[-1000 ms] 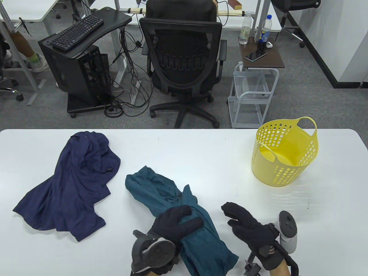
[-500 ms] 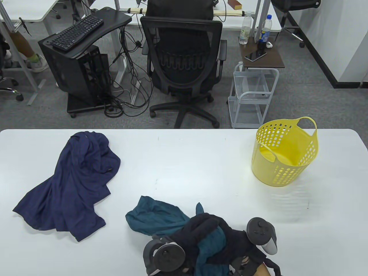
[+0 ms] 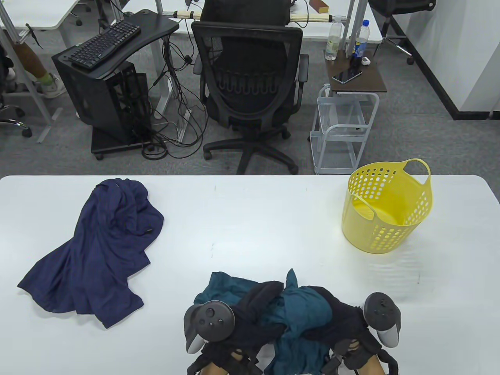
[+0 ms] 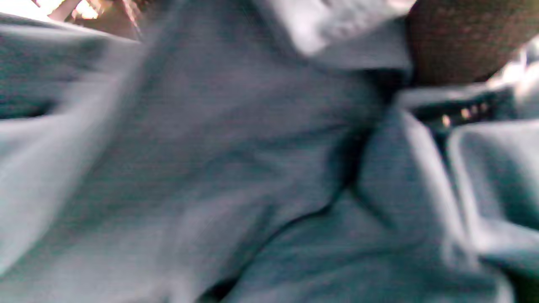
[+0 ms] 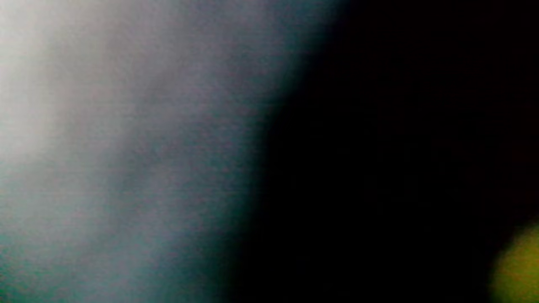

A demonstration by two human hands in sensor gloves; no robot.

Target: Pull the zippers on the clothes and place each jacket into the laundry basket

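Observation:
A teal jacket (image 3: 302, 312) is bunched into a bundle at the table's near edge, just below centre. My left hand (image 3: 258, 308) grips the bundle from its left side, fingers curled over the cloth. From the right side my right hand (image 3: 340, 312) clutches the same bundle. Blurred teal fabric (image 4: 252, 176) fills the left wrist view, with a dark glove (image 4: 463, 38) at the top right. The right wrist view shows only blurred cloth (image 5: 126, 147) and darkness. A navy jacket (image 3: 97, 250) lies spread on the left of the table. The yellow laundry basket (image 3: 386, 234) stands at the right.
The white table (image 3: 254, 218) stretches bare between the navy jacket and the basket. Beyond its far edge stand a black office chair (image 3: 250, 78), a wire trolley (image 3: 343, 129) and a computer stand (image 3: 105, 78). A yellow blur (image 5: 518, 269) sits in the right wrist view's corner.
The teal jacket was dragged toward the near edge and gathered from a long strip into a bundle. My right hand, free and open a second ago, now grips it beside my left hand.

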